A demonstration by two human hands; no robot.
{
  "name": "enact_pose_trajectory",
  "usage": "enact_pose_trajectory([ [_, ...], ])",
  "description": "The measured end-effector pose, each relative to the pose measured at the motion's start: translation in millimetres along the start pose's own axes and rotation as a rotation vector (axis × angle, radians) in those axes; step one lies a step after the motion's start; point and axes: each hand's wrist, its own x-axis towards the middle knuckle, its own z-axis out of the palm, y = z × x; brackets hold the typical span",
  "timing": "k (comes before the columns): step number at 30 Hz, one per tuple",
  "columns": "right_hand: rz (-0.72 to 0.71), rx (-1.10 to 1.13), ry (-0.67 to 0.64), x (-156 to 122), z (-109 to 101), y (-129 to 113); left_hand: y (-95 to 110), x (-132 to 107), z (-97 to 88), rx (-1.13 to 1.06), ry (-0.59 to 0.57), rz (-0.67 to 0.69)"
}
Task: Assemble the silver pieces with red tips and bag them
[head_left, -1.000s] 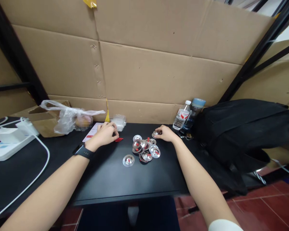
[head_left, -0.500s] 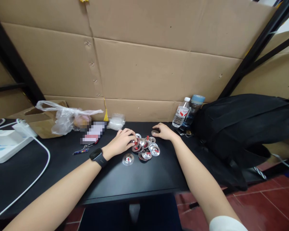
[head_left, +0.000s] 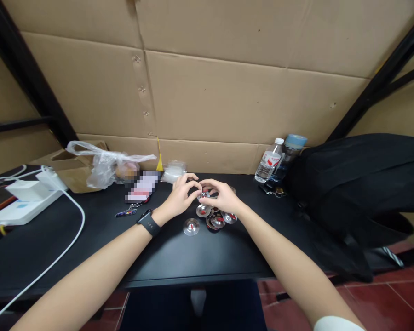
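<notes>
My hands meet over a loose pile of small silver finger cymbals with red loops on a black table. My left hand [head_left: 183, 195], with a dark watch on its wrist, pinches at the near edge of a finger cymbal [head_left: 204, 195]. From the other side, the thumb and fingers of my right hand [head_left: 222, 196] close round the same one; its rim is partly covered. Below the hands lie several more, among them a cymbal [head_left: 218, 222] on the overlapping pile. One single cymbal [head_left: 191, 226] rests apart at the front left.
Left of the pile are a clear plastic packet [head_left: 174, 171], a blurred card [head_left: 143, 186], a plastic bag [head_left: 105, 168] and a white power strip [head_left: 24, 202]. To the right stand a water bottle [head_left: 269, 161], a blue-lidded bottle [head_left: 291, 149] and a black backpack [head_left: 359, 188]. Cardboard [head_left: 207, 101] walls the back.
My right hand has moved left from the pile's far right side to meet my left hand. My left hand has lifted slightly from the pile. The view has shifted a little.
</notes>
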Motion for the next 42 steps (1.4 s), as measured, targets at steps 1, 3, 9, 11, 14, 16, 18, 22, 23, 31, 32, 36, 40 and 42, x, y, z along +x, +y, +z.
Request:
enact_pose_trajectory([
  [1, 0.004, 0.057, 0.031, 0, 5, -1, 2, 1, -1.1, -0.024, 0.016, -0.003],
  [3, 0.014, 0.119, 0.071, 1, 8, -2, 4, 2, -5.1, -0.024, 0.032, -0.011],
  [9, 0.054, -0.31, 0.146, 3, -36, 10, -16, 7, -36.4, 0.272, -0.014, -0.008],
  [11, 0.105, -0.538, 0.153, 2, -58, 23, -32, 7, -49.8, 0.326, -0.082, -0.005],
  [14, 0.257, -0.698, 0.023, -3, -82, 43, -54, 5, -64.5, 0.348, -0.239, -0.024],
  [16, 0.341, -0.692, -0.052, -7, -90, 53, -64, 4, -68.4, 0.316, -0.327, -0.022],
  [18, 0.384, -0.665, -0.095, -9, -92, 59, -70, 3, -67.5, 0.28, -0.381, -0.012],
  [22, 0.375, -0.645, -0.138, -11, -93, 61, -74, 0, -55.8, 0.282, -0.351, -0.018],
  [23, 0.367, -0.645, -0.145, -11, -93, 60, -75, -1, -51.9, 0.288, -0.334, -0.022],
  [31, 0.069, -0.551, -0.068, 0, -65, 32, -73, -6, -37.8, 0.284, -0.348, -0.07],
  [32, 0.038, -0.536, -0.097, 1, -58, 27, -71, -5, -38.6, 0.276, -0.353, -0.067],
  [36, 0.049, -0.59, -0.23, 3, -32, 14, -65, -1, -43.4, 0.287, -0.405, -0.058],
  [40, 0.093, -0.612, -0.278, 2, -22, 13, -57, 2, -48.3, 0.309, -0.411, -0.066],
  [42, 0.119, -0.577, -0.242, 2, -22, 16, -52, 3, -48.5, 0.304, -0.396, -0.058],
])
